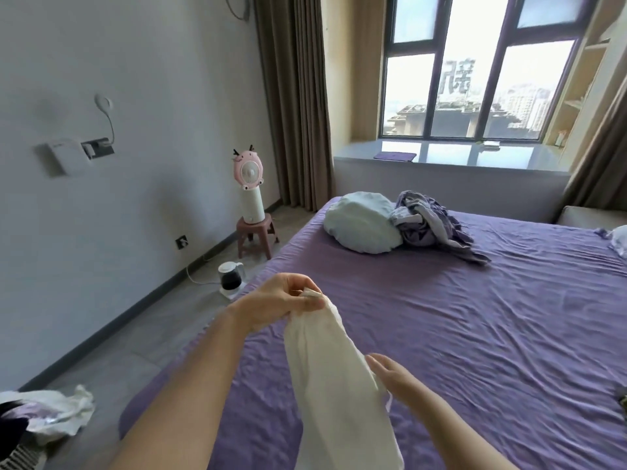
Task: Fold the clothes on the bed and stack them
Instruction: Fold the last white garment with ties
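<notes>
A cream-white garment (336,388) hangs over the near left part of the purple bed (475,327). My left hand (281,300) pinches its top corner and holds it up. Lower down, my right hand (397,374) lies with straight fingers against the cloth's right side. A crumpled lilac and grey heap of clothes (431,222) sits at the far end of the bed, beside a pale blue pillow (363,225).
On the floor to the left stand a kettle (230,276) and a pink stool (254,232) with a pink fan (248,171) on it. White and dark cloth (51,412) lies at the lower left. Another pillow's edge (619,239) shows at the far right.
</notes>
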{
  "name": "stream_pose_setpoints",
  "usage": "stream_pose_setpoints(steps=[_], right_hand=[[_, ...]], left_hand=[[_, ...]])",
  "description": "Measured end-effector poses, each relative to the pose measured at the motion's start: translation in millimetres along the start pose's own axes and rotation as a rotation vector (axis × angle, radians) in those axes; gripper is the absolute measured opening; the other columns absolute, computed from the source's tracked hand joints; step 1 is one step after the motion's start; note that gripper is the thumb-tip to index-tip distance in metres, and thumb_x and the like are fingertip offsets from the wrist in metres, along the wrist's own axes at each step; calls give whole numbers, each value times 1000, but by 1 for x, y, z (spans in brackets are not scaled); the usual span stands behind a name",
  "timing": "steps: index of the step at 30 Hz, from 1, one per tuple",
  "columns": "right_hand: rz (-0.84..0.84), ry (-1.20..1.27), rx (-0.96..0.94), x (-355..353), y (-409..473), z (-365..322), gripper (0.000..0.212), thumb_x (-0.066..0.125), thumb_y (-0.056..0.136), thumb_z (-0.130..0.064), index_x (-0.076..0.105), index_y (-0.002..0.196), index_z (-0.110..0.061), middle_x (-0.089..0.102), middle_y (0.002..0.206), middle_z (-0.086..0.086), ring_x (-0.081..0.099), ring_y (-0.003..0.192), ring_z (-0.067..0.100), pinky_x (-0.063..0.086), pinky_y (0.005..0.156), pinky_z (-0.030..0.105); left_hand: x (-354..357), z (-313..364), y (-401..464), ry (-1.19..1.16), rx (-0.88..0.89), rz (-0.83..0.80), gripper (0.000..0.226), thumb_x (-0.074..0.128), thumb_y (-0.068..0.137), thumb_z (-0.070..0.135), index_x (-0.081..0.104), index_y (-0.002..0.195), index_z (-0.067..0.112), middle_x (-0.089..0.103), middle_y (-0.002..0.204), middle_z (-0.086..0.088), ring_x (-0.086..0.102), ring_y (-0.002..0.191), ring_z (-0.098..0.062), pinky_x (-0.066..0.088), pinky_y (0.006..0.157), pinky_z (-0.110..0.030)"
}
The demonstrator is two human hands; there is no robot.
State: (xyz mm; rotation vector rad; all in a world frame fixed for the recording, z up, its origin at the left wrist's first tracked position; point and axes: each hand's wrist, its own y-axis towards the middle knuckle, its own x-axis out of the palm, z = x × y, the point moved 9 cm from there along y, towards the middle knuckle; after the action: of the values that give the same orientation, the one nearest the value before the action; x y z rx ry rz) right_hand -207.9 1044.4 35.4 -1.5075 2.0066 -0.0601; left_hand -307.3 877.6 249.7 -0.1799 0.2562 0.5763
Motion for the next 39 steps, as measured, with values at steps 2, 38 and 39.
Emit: stream_pose_setpoints(steps=[2, 38, 39], right_hand=[[-67, 126, 45, 5, -30, 8, 24, 47, 93, -52, 65, 97, -37, 67, 96, -9, 58, 76, -4, 52, 61, 19], [680, 307, -215, -215, -337, 7, 19, 51, 95, -3, 61, 107, -13, 61, 93, 9, 55, 77, 23, 45, 61, 28], [639, 257, -227, -220, -341, 9, 18, 54, 94, -5, 58, 109, -13, 62, 96, 9, 57, 79, 23, 46, 62, 28]], left_hand=[[5, 3, -10, -50, 10, -50, 18, 82, 66, 33, 75, 79, 22, 65, 79, 3, 57, 76, -10, 46, 69, -25], [168, 47, -61, 506, 322, -346, 9, 76, 80, 14, 73, 85, 21, 61, 98, 1, 60, 91, -8, 47, 82, -16], [171, 47, -56, 490, 295, -359, 7, 75, 81, 14, 73, 86, 20, 66, 92, 2, 61, 85, -6, 47, 81, -17]])
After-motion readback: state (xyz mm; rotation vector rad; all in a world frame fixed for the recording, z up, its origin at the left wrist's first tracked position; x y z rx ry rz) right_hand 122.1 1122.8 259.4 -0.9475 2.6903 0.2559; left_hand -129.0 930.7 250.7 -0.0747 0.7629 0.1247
